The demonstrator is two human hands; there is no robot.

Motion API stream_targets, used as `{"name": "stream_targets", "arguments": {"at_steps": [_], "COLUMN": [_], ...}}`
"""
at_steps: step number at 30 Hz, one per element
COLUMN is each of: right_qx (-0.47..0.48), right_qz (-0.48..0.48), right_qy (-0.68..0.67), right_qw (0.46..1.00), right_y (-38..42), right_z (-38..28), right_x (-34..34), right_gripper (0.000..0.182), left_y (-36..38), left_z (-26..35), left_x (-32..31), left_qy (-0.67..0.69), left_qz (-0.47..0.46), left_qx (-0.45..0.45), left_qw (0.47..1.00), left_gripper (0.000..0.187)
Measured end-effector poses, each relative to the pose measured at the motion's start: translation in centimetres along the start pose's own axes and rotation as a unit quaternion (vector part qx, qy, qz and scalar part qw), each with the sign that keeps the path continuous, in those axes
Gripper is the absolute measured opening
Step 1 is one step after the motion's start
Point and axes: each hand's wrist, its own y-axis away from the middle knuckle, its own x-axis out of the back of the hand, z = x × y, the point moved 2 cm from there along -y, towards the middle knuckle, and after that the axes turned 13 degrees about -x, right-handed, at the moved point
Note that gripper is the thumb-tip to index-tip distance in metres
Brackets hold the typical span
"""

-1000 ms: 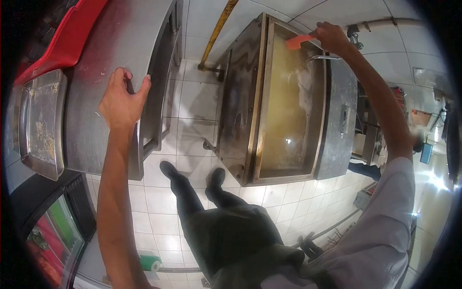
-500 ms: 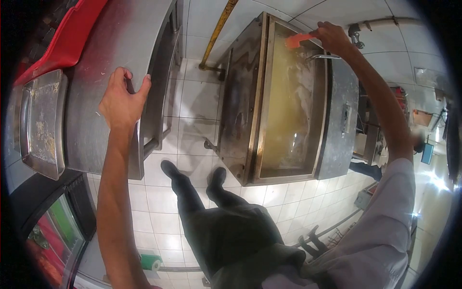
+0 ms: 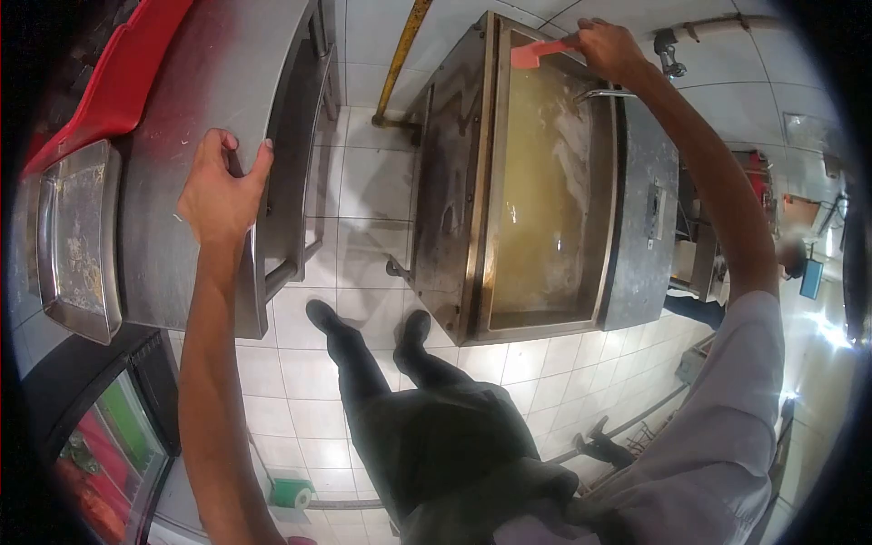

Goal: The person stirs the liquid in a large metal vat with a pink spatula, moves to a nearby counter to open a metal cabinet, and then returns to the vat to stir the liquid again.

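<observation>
My right hand [image 3: 607, 50] is closed around the handle of an orange-red tool [image 3: 531, 54] at the far end of a metal tank. The tool's head is at the tank's far left corner, by the rim. Cloudy yellowish liquid [image 3: 536, 182] with pale foam fills the tank [image 3: 483, 227]. On the left, my left hand [image 3: 221, 189] is over the edge of a steel table [image 3: 173, 245], thumb and fingers apart, holding nothing.
A metal tray [image 3: 80, 241] lies at the table's left end, near a red item [image 3: 127, 82]. A yellow pipe [image 3: 400, 64] stands between table and tank. A tap [image 3: 669, 53] is on the wall. Another person's dark-clothed leg [image 3: 695, 312] shows at right.
My right hand has moved the orange-red tool slightly up and left, to the tank's far left corner. My left hand remains apart-fingered by the table edge. The view has shifted a little.
</observation>
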Motion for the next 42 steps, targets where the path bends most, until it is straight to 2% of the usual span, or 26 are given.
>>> {"name": "stream_targets", "arguments": {"at_steps": [2,8,11,14,20,23,24,26,32,34,35,38,42], "right_qx": [-0.022,-0.002,-0.043,0.012,-0.025,0.0,-0.008,-0.028,-0.049,0.016,0.05,-0.037,-0.038], "right_qz": [-0.039,-0.037,-0.083,-0.019,-0.036,0.01,-0.01,-0.047,-0.033,0.026,0.058,-0.071,-0.038], "right_qy": [-0.007,0.059,0.047,0.024,0.009,-0.022,-0.01,0.015,-0.033,-0.04,-0.042,0.04,0.015], "right_qw": [0.999,0.998,0.994,0.999,0.999,1.0,1.0,0.998,0.998,0.999,0.996,0.996,0.998], "right_y": [0.8,3.1,3.8,2.9,0.3,-0.2,-0.4,-0.7,1.7,2.7,2.9,3.5,2.8], "right_z": [0.6,4.3,4.4,3.8,0.5,-0.6,-1.1,-1.6,-0.1,3.3,3.4,3.8,1.9], "right_x": [0.4,-2.2,-1.6,-1.8,0.4,1.9,2.5,3.7,3.8,-0.5,-0.4,-0.1,1.9], "right_gripper": [0.026,0.025,0.028,0.03,0.031,0.03,0.027,0.031,0.023,0.023,0.024,0.027,0.028], "left_y": [0.1,0.1,0.0,-0.1,-0.1,0.0,0.1,0.1,0.1,0.0,0.0,-0.1,0.0], "left_z": [-0.2,0.0,-0.1,0.1,0.1,-0.1,0.0,0.2,0.4,0.4,0.3,0.7,0.6], "left_x": [-0.1,0.1,0.1,0.3,0.3,0.0,0.0,0.0,-0.1,-0.1,-0.1,0.2,0.2], "left_qy": [-0.002,0.005,0.007,0.006,0.0,0.001,0.002,0.004,-0.006,-0.011,-0.014,-0.02,-0.013], "left_qz": [0.002,0.01,0.003,-0.009,-0.007,-0.002,0.004,0.017,0.011,-0.003,-0.008,-0.026,-0.012], "left_qx": [-0.004,-0.007,-0.005,0.005,0.005,0.0,-0.002,-0.01,-0.008,-0.001,0.004,0.022,0.013], "left_qw": [1.0,1.0,1.0,1.0,1.0,1.0,1.0,1.0,1.0,1.0,1.0,0.999,1.0], "left_gripper": [0.04,0.041,0.041,0.039,0.039,0.042,0.042,0.042,0.041,0.041,0.041,0.04,0.041]}}
